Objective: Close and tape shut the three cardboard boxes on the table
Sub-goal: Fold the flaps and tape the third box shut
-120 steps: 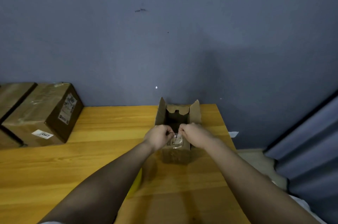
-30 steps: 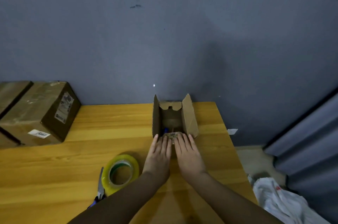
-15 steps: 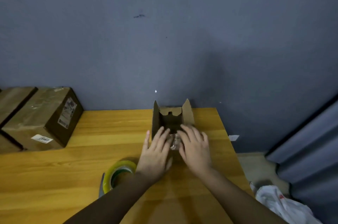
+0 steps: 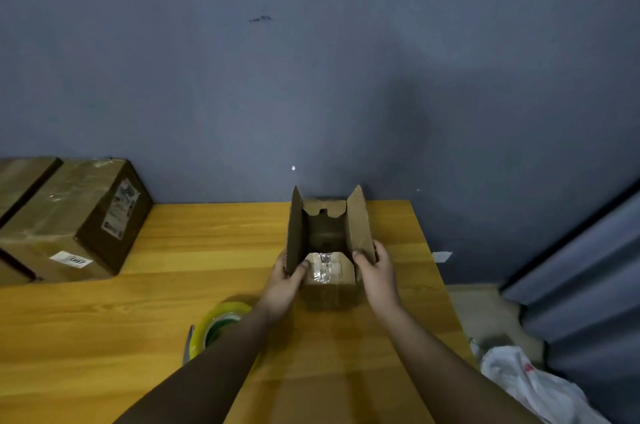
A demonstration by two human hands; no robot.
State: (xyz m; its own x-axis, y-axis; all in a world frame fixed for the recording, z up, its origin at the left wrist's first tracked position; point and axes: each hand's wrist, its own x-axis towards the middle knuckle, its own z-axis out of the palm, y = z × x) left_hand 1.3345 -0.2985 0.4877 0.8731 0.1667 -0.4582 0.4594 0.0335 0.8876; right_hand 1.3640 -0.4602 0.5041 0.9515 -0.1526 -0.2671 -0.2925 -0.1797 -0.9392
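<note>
3 cardboard boxes show on the wooden table (image 4: 173, 250), and only 1 of them is open: a small box (image 4: 329, 288) near the table's far right corner, close to the blue-grey wall (image 4: 311, 77). Its 2 long side flaps stand upright, the far flap is raised against the wall side, and the near flap (image 4: 329, 268) is folded down over the opening with a patch of shiny clear tape on it. Behind that flap the inside is dark, and what lies in it cannot be made out.

The left hand (image 4: 284, 281) grips the left side flap at its near end, thumb curled over the inner face and fingers behind it. The right hand (image 4: 375, 271) holds the right side flap likewise, thumb inside and fingers wrapped round the outer face.

A roll of yellowish-green tape (image 4: 221, 323) lies flat on the table just left of the left forearm, partly hidden by it, with a grey tool (image 4: 188, 347) beside it.

At the far left, 2 larger closed boxes (image 4: 69, 219) sit side by side against the wall, the nearer one carrying labels. White cloth or plastic (image 4: 526, 385) lies on the floor past the table's right edge.
</note>
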